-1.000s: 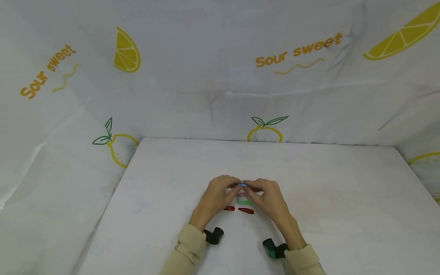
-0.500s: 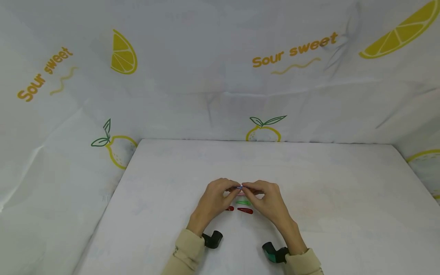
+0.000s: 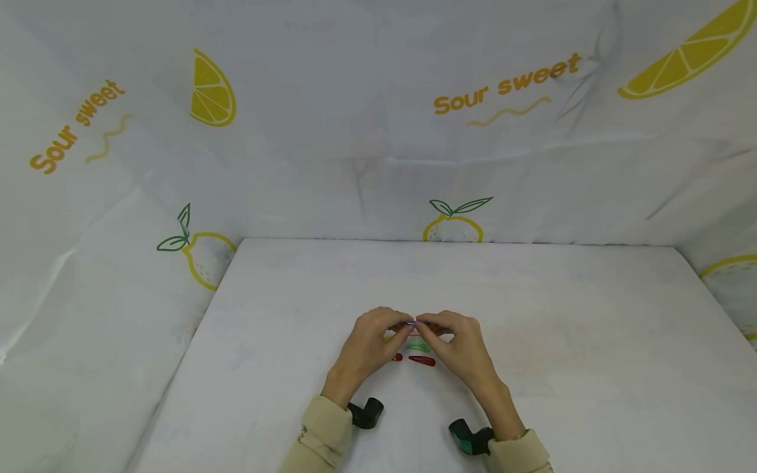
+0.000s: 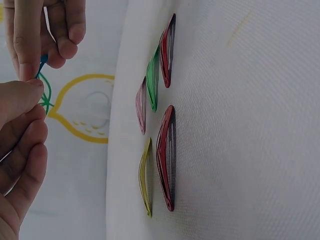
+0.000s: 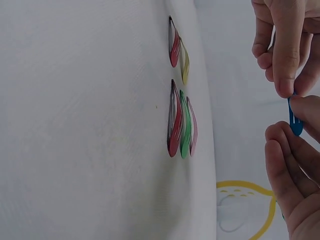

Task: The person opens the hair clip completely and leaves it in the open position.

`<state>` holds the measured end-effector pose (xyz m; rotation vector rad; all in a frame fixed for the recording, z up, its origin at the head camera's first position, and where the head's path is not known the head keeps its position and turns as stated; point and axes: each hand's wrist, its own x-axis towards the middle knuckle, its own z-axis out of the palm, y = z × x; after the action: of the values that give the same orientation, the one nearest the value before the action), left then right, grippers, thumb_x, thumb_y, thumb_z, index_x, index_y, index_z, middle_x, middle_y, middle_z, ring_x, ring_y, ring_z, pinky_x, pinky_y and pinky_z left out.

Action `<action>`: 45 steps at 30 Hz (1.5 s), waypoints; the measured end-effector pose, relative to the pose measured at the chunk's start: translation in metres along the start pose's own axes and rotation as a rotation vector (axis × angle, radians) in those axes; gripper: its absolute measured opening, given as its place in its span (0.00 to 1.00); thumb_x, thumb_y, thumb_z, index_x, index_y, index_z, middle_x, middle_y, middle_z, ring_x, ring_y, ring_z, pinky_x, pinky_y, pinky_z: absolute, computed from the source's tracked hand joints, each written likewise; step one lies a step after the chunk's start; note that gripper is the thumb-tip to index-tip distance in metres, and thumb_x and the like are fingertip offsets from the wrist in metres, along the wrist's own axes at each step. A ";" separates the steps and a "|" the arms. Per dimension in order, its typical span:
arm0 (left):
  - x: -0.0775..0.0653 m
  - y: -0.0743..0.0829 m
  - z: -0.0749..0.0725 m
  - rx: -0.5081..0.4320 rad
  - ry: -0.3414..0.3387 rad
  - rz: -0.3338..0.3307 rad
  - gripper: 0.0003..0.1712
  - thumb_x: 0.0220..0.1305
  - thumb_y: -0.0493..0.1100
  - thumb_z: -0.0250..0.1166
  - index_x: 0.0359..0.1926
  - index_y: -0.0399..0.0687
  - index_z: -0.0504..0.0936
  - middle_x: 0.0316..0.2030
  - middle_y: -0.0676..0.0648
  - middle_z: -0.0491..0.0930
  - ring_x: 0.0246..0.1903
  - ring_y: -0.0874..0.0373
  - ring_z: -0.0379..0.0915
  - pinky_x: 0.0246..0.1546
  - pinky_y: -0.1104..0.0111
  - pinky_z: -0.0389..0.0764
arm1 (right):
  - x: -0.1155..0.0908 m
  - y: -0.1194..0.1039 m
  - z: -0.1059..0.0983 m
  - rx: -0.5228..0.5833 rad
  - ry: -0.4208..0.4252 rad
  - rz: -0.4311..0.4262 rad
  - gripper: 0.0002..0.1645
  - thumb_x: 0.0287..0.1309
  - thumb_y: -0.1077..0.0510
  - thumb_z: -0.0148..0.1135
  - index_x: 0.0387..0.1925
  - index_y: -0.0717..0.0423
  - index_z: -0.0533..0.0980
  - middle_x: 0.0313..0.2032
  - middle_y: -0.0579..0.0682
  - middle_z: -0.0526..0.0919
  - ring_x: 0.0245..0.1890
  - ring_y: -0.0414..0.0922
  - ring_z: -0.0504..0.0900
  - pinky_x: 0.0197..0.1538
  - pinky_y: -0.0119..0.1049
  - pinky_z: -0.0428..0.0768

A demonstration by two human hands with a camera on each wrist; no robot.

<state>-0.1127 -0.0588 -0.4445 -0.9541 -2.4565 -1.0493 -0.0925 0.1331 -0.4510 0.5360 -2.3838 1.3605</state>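
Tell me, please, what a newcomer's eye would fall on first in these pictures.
First would probably come the left hand and right hand, together pinching a small blue clip above the white table. Next might come the two red clips, green clip, pink clip and yellow clip lying on the table, then lemon prints on the backdrop behind.
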 end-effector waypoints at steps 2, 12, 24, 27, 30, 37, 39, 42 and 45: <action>0.000 0.000 0.000 0.008 0.009 0.005 0.06 0.63 0.36 0.72 0.41 0.44 0.90 0.36 0.49 0.90 0.35 0.61 0.86 0.39 0.76 0.83 | 0.000 -0.001 0.001 -0.007 0.011 -0.003 0.07 0.56 0.69 0.72 0.36 0.59 0.88 0.29 0.47 0.90 0.28 0.37 0.86 0.35 0.31 0.85; 0.001 0.004 0.002 0.040 0.042 0.022 0.05 0.61 0.35 0.73 0.39 0.44 0.90 0.35 0.50 0.90 0.34 0.61 0.84 0.38 0.75 0.83 | -0.002 -0.001 0.003 -0.030 0.052 -0.017 0.07 0.54 0.70 0.74 0.34 0.57 0.88 0.28 0.45 0.90 0.27 0.34 0.84 0.33 0.30 0.84; 0.001 0.005 0.004 0.061 0.052 0.024 0.05 0.61 0.35 0.74 0.38 0.43 0.90 0.34 0.49 0.90 0.33 0.61 0.83 0.36 0.75 0.82 | -0.004 -0.001 0.005 -0.053 0.065 -0.001 0.07 0.53 0.69 0.74 0.34 0.57 0.88 0.28 0.46 0.90 0.27 0.32 0.82 0.33 0.28 0.82; 0.000 0.005 0.004 0.066 0.050 0.018 0.05 0.60 0.35 0.74 0.38 0.43 0.90 0.33 0.49 0.90 0.33 0.61 0.83 0.36 0.75 0.81 | -0.004 -0.001 0.005 -0.057 0.065 0.000 0.07 0.53 0.70 0.74 0.33 0.57 0.88 0.28 0.45 0.90 0.27 0.31 0.81 0.32 0.29 0.82; 0.000 0.005 0.005 0.066 0.053 0.017 0.05 0.60 0.35 0.74 0.38 0.43 0.90 0.33 0.49 0.90 0.32 0.61 0.83 0.36 0.76 0.81 | -0.004 0.000 0.006 -0.057 0.066 0.002 0.07 0.53 0.70 0.74 0.33 0.57 0.88 0.27 0.45 0.90 0.26 0.31 0.81 0.32 0.30 0.82; -0.001 0.004 0.006 0.079 0.056 0.013 0.04 0.61 0.35 0.74 0.38 0.43 0.90 0.33 0.49 0.90 0.32 0.61 0.83 0.35 0.75 0.81 | -0.004 0.000 0.006 -0.059 0.067 0.005 0.07 0.53 0.70 0.74 0.33 0.57 0.88 0.27 0.45 0.90 0.27 0.31 0.81 0.33 0.30 0.82; -0.001 0.004 0.007 0.084 0.056 0.014 0.04 0.61 0.35 0.73 0.38 0.43 0.90 0.33 0.49 0.90 0.32 0.61 0.83 0.35 0.75 0.81 | -0.004 0.000 0.007 -0.059 0.068 0.009 0.07 0.53 0.70 0.74 0.33 0.57 0.88 0.27 0.45 0.90 0.27 0.31 0.81 0.33 0.29 0.82; -0.001 0.003 0.008 0.089 0.055 0.012 0.04 0.61 0.35 0.73 0.38 0.44 0.90 0.33 0.50 0.90 0.32 0.61 0.83 0.35 0.75 0.82 | -0.004 0.000 0.007 -0.058 0.067 0.016 0.07 0.53 0.70 0.74 0.32 0.57 0.88 0.27 0.45 0.90 0.26 0.31 0.80 0.32 0.29 0.82; -0.001 0.003 0.008 0.091 0.059 0.010 0.04 0.61 0.35 0.73 0.38 0.44 0.91 0.33 0.50 0.90 0.32 0.61 0.83 0.36 0.75 0.82 | -0.004 0.000 0.007 -0.055 0.067 0.022 0.07 0.53 0.70 0.74 0.32 0.57 0.89 0.27 0.45 0.89 0.26 0.31 0.80 0.32 0.29 0.81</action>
<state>-0.1100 -0.0514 -0.4492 -0.8939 -2.4259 -0.9405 -0.0901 0.1279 -0.4561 0.4439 -2.3722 1.2975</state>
